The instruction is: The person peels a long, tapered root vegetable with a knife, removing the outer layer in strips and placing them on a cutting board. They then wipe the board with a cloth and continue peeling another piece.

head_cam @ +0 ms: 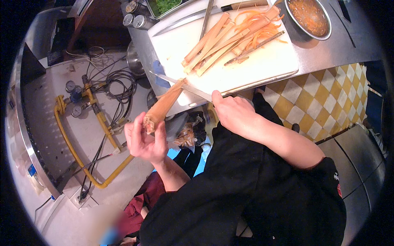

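My left hand (146,143) grips the lower end of a thick, pale-orange woody stalk (166,103), held tilted in front of the counter edge. In my right hand (234,112) is a knife (198,92), its narrow blade pointing left across the stalk's upper end. Blade and stalk appear to touch there. Behind them lies a white cutting board (261,64) with several split stalk pieces (212,46) and thin orange shreds (264,33). A thin dark stick (255,47) lies near the shreds.
A second knife (187,21) rests along the board's far side. Around the board are a metal bowl of orange shreds (309,18), a tray of chopped greens (163,6), shakers (140,21) and a blue cloth-like item (160,75). Below hangs a bag of peelings (187,135). Yellow piping (74,153) runs left; another person (138,212) is nearby.
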The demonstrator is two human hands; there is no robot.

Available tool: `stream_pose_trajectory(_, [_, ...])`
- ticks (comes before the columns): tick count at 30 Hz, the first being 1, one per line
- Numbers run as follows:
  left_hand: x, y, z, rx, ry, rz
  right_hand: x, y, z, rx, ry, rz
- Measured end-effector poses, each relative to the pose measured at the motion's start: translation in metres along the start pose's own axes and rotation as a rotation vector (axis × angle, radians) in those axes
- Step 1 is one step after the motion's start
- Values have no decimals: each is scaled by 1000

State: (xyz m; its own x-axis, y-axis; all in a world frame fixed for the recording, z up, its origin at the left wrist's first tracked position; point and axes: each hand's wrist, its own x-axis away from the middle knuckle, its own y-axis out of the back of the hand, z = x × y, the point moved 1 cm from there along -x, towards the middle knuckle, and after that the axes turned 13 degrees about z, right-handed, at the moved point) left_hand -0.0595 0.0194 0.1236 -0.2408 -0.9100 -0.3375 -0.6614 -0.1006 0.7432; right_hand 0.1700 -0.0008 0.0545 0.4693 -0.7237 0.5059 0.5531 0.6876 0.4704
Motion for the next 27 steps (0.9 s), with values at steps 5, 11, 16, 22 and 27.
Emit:
stream_pose_trajectory(5, [-7,-3,-7,39,37,25,-8,-13,-14,-7,47,-88])
stream_pose_trajectory(11, [-6,1,2,93,24,-12,-15,0,-24,-184,85,68])
stream_pose_trajectory(16, [2,3,8,243,122,-23,4,-1,9,7,53,-42])
stream_pose_trajectory(22, [8,6,11,207,125,12,-14,1,-14,-91,14,8])
stream_pose_trajectory(27, [9,9,8,164,70,14,-2,-2,4,7,-21,16])
